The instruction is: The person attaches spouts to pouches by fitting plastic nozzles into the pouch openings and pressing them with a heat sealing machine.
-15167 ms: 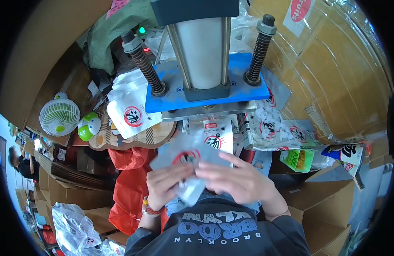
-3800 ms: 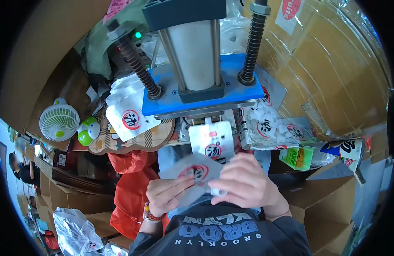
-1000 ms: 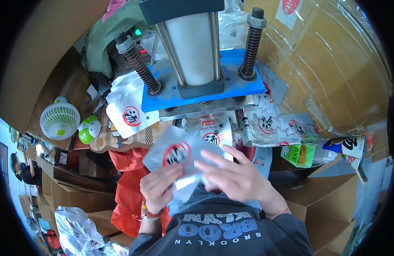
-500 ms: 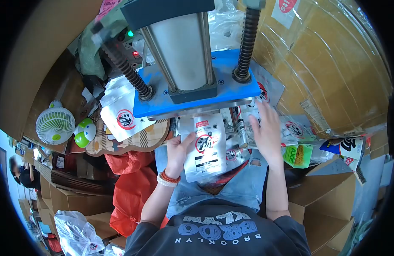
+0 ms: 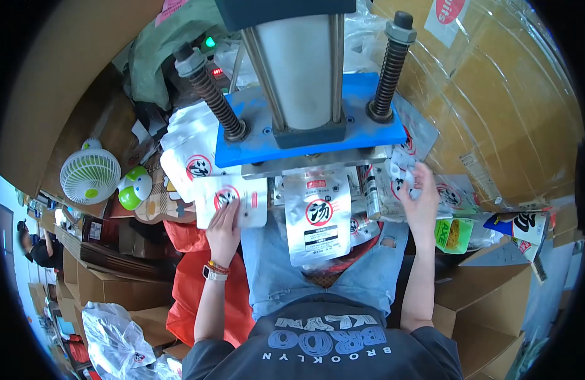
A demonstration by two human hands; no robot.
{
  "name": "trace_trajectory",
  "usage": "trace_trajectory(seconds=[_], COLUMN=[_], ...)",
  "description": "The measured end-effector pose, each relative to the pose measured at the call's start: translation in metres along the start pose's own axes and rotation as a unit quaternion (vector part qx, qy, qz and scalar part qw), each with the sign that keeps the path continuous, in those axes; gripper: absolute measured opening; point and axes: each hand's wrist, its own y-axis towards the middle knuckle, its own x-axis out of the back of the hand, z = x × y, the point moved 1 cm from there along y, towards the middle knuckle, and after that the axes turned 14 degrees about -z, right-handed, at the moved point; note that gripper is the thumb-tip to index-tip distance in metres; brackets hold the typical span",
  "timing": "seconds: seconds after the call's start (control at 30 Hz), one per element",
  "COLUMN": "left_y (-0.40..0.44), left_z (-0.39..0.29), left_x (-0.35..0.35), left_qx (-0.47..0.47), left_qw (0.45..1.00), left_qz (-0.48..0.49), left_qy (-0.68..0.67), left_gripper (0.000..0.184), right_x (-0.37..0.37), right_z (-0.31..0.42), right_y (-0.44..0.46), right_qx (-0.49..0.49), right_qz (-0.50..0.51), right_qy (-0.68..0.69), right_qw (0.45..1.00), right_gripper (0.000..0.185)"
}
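My left hand (image 5: pixel 223 218) holds a white-and-silver pouch (image 5: pixel 254 209) printed with a red ring and a black character, turned sideways beside a pile of similar pouches (image 5: pixel 185 136). A second pouch (image 5: pixel 318 218) hangs down from beneath the press plate (image 5: pixel 314 166), its lower part over my lap, and no hand touches it. To the right of the press, my right hand (image 5: pixel 422 202) is open, thumb and fingers apart and curved. It is close to several printed pouches (image 5: pixel 454 196); whether it touches them I cannot tell.
Above my lap stands a press with a blue plate (image 5: pixel 305 136) and two spring rods. A small fan (image 5: pixel 90 179) and a green-and-white toy-like object (image 5: pixel 134 189) are at left. A large carton (image 5: pixel 482 101) walls the right; a green box (image 5: pixel 452 235) sits below.
My left hand has left the middle pouch and moved left, now with another pouch. The middle pouch stays under the press. My right hand remains on the right side, and the view has shifted.
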Motion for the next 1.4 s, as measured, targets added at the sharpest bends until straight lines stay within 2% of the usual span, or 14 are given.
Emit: trace_trajectory(seconds=[0.07, 0.17, 0.2, 0.43, 0.53, 0.7, 0.8, 0.9, 0.97, 1.03, 1.13, 1.23, 1.3, 1.4], left_y=[-0.01, -0.004, -0.008, 0.017, 0.019, 0.005, 0.003, 0.031, 0.032, 0.032, 0.044, 0.071, 0.052, 0.023], left_z=[-0.01, -0.055, -0.064, -0.139, -0.145, -0.149, -0.147, -0.145, -0.137, -0.135, -0.104, -0.021, 0.023, -0.001], left_x=[0.008, 0.047, 0.051, 0.094, 0.117, 0.055, -0.003, -0.018, -0.035, -0.043, -0.037, -0.024, -0.032, -0.005], left_qx=[0.106, 0.211, 0.188, -0.112, -0.113, 0.196, 0.451, 0.488, 0.499, 0.49, 0.425, 0.105, -0.027, -0.078], left_qw=[0.987, 0.967, 0.959, 0.979, 0.954, 0.853, 0.66, 0.625, 0.609, 0.598, 0.755, 0.98, 0.972, 0.993], left_qz=[-0.068, -0.056, -0.104, -0.063, 0.039, 0.277, 0.175, 0.146, 0.149, 0.123, 0.214, -0.141, -0.021, 0.065], left_qy=[-0.096, -0.135, -0.183, -0.16, -0.274, -0.397, -0.574, -0.591, -0.598, -0.623, -0.452, -0.092, 0.234, 0.063], left_gripper=[0.018, 0.019, 0.039, 0.036, 0.037, 0.02, 0.019, 0.02, 0.022, 0.024, 0.032, 0.062, 0.071, 0.068], right_x=[0.006, 0.031, 0.039, 0.049, 0.082, 0.043, 0.034, 0.043, 0.015, -0.007, 0.0, 0.013, 0.019, 0.021], right_z=[0.005, 0.052, 0.071, 0.147, 0.153, 0.126, 0.097, 0.077, 0.055, 0.02, 0.011, 0.005, 0.008, 0.025], right_y=[0.007, 0.014, 0.01, -0.028, -0.02, -0.015, -0.012, 0.001, 0.003, -0.017, -0.036, -0.036, -0.032, -0.024], right_qx=[-0.06, 0.084, 0.117, 0.412, 0.356, 0.171, 0.086, 0.055, 0.119, 0.141, -0.012, 0.023, 0.0, -0.072], right_qz=[-0.066, -0.059, -0.039, 0.153, 0.145, 0.134, 0.065, 0.027, -0.039, -0.016, 0.233, 0.221, 0.237, 0.19], right_qy=[0.047, 0.086, 0.127, 0.139, 0.291, 0.229, 0.176, 0.145, -0.169, -0.253, -0.175, -0.003, 0.025, 0.142], right_qw=[0.995, 0.991, 0.984, 0.888, 0.876, 0.949, 0.978, 0.988, 0.978, 0.957, 0.956, 0.975, 0.971, 0.969], right_gripper=[0.037, 0.032, 0.031, 0.038, 0.037, 0.038, 0.039, 0.036, 0.032, 0.031, 0.03, 0.031, 0.029, 0.028])
